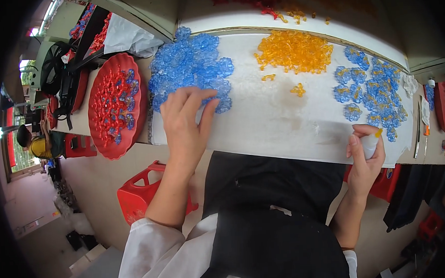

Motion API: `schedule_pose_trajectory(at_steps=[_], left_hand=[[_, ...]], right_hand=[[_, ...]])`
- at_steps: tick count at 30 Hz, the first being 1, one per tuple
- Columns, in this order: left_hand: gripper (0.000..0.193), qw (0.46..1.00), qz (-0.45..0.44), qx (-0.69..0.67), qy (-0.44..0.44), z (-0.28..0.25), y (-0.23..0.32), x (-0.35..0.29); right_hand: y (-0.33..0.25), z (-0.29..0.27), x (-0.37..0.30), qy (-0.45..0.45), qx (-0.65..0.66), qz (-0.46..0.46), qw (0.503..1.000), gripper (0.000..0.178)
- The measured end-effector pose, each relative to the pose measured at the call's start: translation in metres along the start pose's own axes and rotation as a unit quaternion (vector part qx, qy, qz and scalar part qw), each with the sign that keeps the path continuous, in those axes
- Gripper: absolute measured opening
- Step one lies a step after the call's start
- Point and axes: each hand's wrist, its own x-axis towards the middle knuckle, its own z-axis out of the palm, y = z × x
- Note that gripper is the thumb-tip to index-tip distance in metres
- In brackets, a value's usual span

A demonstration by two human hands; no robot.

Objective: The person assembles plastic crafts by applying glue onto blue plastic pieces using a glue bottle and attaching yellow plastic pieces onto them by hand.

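Note:
My left hand is over the near edge of a heap of clear blue flower-shaped plastic pieces. Its thumb and fingers are apart, and I see nothing held in them. In my right hand is a small white squeeze bottle with a yellow tip, tilted up. Just beyond that hand lies a group of blue flower pieces with yellow parts on them. A pile of small orange-yellow plastic pieces sits at the far middle of the white work surface, with a loose yellow piece nearer me.
A red scalloped tray of red and blue pieces stands at the left. Behind it are a white plastic bag and a black fan. Red stools stand below the table. A person is at the far left.

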Motion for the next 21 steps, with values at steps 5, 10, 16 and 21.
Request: schedule_pose_trajectory(at_steps=[5,10,16,21], left_hand=[[0.02,0.995,-0.013,-0.084,-0.046,0.015,0.014,-0.018],[0.024,0.968,0.043,-0.229,-0.093,0.039,0.042,-0.012],[0.024,0.963,-0.005,-0.249,-0.097,0.037,0.048,0.006],[0.034,0.977,0.058,-0.17,-0.119,0.047,0.054,0.005]], right_hand=[[-0.002,0.022,-0.001,-0.056,-0.023,0.013,0.998,0.025],[0.009,0.023,0.0,-0.151,0.09,-0.005,0.984,0.038],[0.013,0.022,0.001,-0.145,0.121,-0.026,0.982,0.036],[0.015,0.018,0.001,-0.094,0.15,-0.024,0.984,0.048]])
